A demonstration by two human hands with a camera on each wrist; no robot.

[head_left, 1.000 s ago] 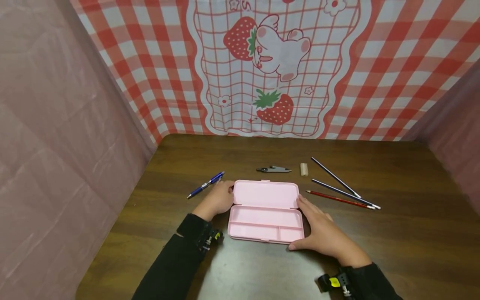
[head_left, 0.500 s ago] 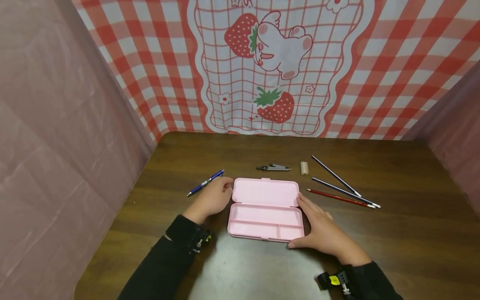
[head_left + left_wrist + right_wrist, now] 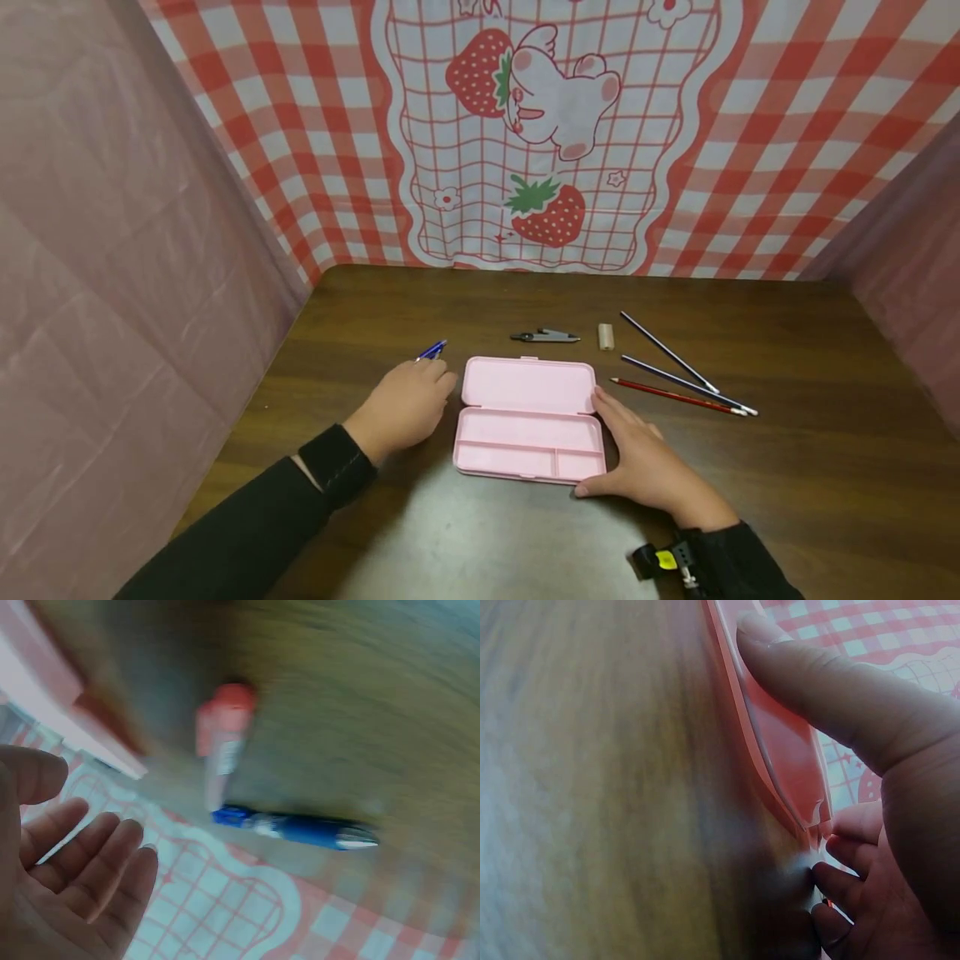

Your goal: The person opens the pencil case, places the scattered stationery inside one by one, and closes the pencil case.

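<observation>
An opened pink pencil case (image 3: 529, 385) lies on the table, lid folded back, its tray split into compartments. My right hand (image 3: 641, 458) holds its right end, thumb at the front corner and fingers along the side; the right wrist view shows the thumb against the case (image 3: 784, 742). Left of the case, my left hand (image 3: 408, 402) hovers over a blue pen (image 3: 431, 351), covering most of it. In the left wrist view, the fingers are loosely bent with nothing in them. A red-capped pen (image 3: 225, 724) lies by the blue pen's end there; the hand hides it in the head view.
Behind the case lie a grey compass (image 3: 546, 336) and a pale eraser (image 3: 606, 337). To the right are two dark striped pencils (image 3: 667, 350) and a red pencil (image 3: 675, 396). A checked strawberry cloth (image 3: 540, 150) hangs along the table's back edge.
My left hand has left the case's left side and moved left and toward me, now over the blue pen. The right hand and the case have stayed in place.
</observation>
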